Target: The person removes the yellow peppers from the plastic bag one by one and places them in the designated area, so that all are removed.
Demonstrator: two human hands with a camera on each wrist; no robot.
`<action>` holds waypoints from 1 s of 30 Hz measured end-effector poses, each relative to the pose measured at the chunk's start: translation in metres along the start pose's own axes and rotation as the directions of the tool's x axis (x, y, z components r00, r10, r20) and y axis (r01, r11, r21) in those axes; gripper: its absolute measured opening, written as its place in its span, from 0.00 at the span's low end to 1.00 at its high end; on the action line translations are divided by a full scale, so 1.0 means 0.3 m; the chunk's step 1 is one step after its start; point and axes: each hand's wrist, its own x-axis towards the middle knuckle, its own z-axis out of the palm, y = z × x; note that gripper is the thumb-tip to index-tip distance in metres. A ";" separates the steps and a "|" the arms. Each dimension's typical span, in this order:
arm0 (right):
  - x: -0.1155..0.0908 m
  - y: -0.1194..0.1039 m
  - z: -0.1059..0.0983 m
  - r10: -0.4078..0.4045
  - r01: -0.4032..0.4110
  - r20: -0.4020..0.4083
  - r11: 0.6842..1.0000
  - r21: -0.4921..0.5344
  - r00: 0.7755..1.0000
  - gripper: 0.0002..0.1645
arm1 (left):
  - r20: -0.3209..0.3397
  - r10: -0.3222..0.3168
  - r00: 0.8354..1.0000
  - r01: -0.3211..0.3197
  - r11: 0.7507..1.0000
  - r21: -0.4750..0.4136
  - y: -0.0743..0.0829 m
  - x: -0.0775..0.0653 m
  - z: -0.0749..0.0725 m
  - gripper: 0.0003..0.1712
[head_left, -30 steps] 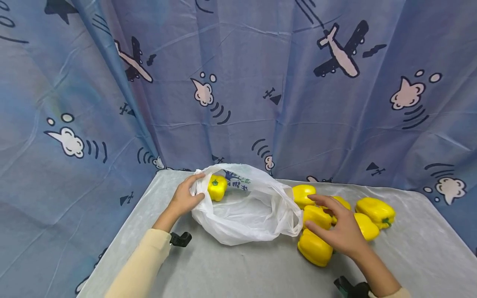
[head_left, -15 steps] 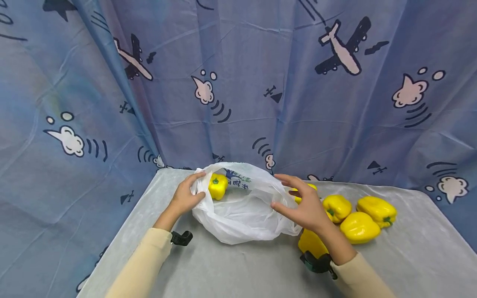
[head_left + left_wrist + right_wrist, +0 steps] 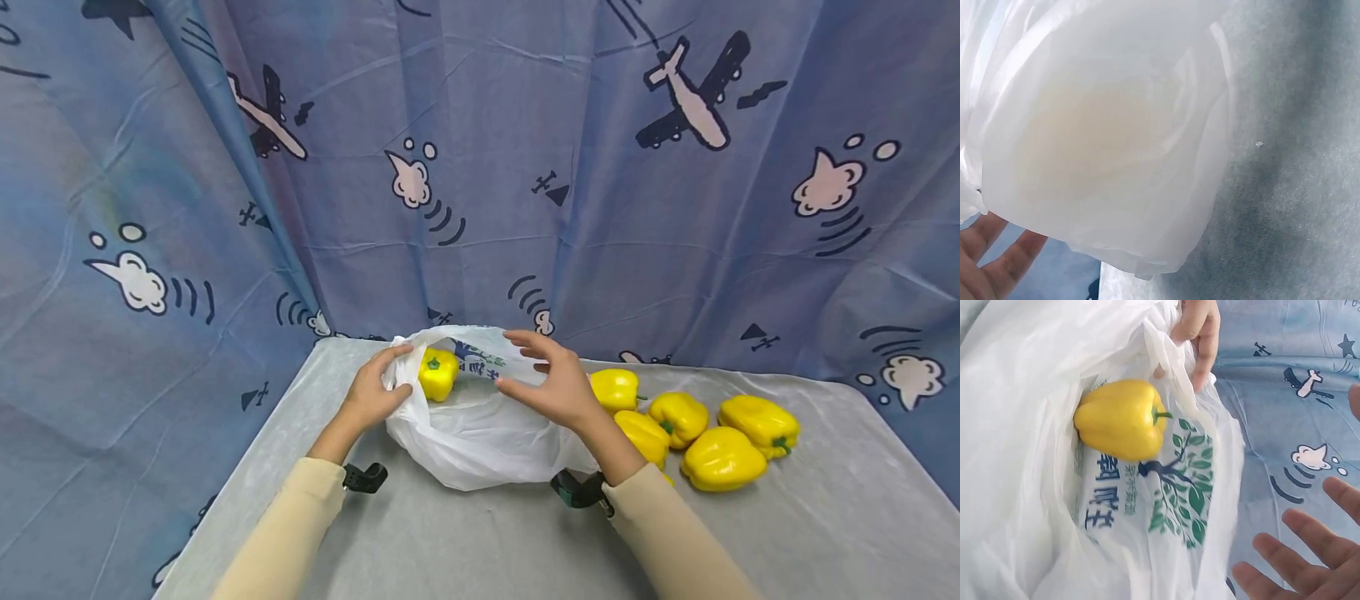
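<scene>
A white plastic bag (image 3: 480,450) with printed green leaves and blue characters lies with its mouth held apart. My left hand (image 3: 372,387) grips the left rim of the bag; in the left wrist view the bag hides most of that hand. Inside sits one yellow bell pepper (image 3: 1122,419) with a green stem, close to the left fingers. Over the right side of the bag's mouth is my right hand (image 3: 555,383), its fingers spread and nothing between them. Whether it touches the plastic I cannot tell.
Several yellow bell peppers (image 3: 723,458) lie on the grey-white tabletop (image 3: 480,550) right of the bag, some partly behind the right forearm. A blue curtain (image 3: 480,167) with airplane prints hangs behind the table.
My right hand has moved left from above the loose peppers to the bag's mouth, uncovering peppers at the right. The left hand keeps its grip on the rim.
</scene>
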 end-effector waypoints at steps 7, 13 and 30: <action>0.041 0.010 0.080 0.000 -0.001 0.019 0.998 0.056 1.000 0.35 | 0.002 -0.008 1.000 0.008 1.000 -0.006 -0.001 -0.003 -0.006 0.35; 0.056 0.014 0.132 -0.027 0.025 0.013 0.991 0.129 1.000 0.33 | 0.006 -0.002 1.000 0.002 1.000 -0.019 0.002 0.000 -0.008 0.35; 0.091 0.069 0.273 0.019 -0.024 0.113 0.999 0.048 0.993 0.34 | 0.000 0.014 1.000 -0.014 1.000 -0.018 0.009 0.002 -0.012 0.35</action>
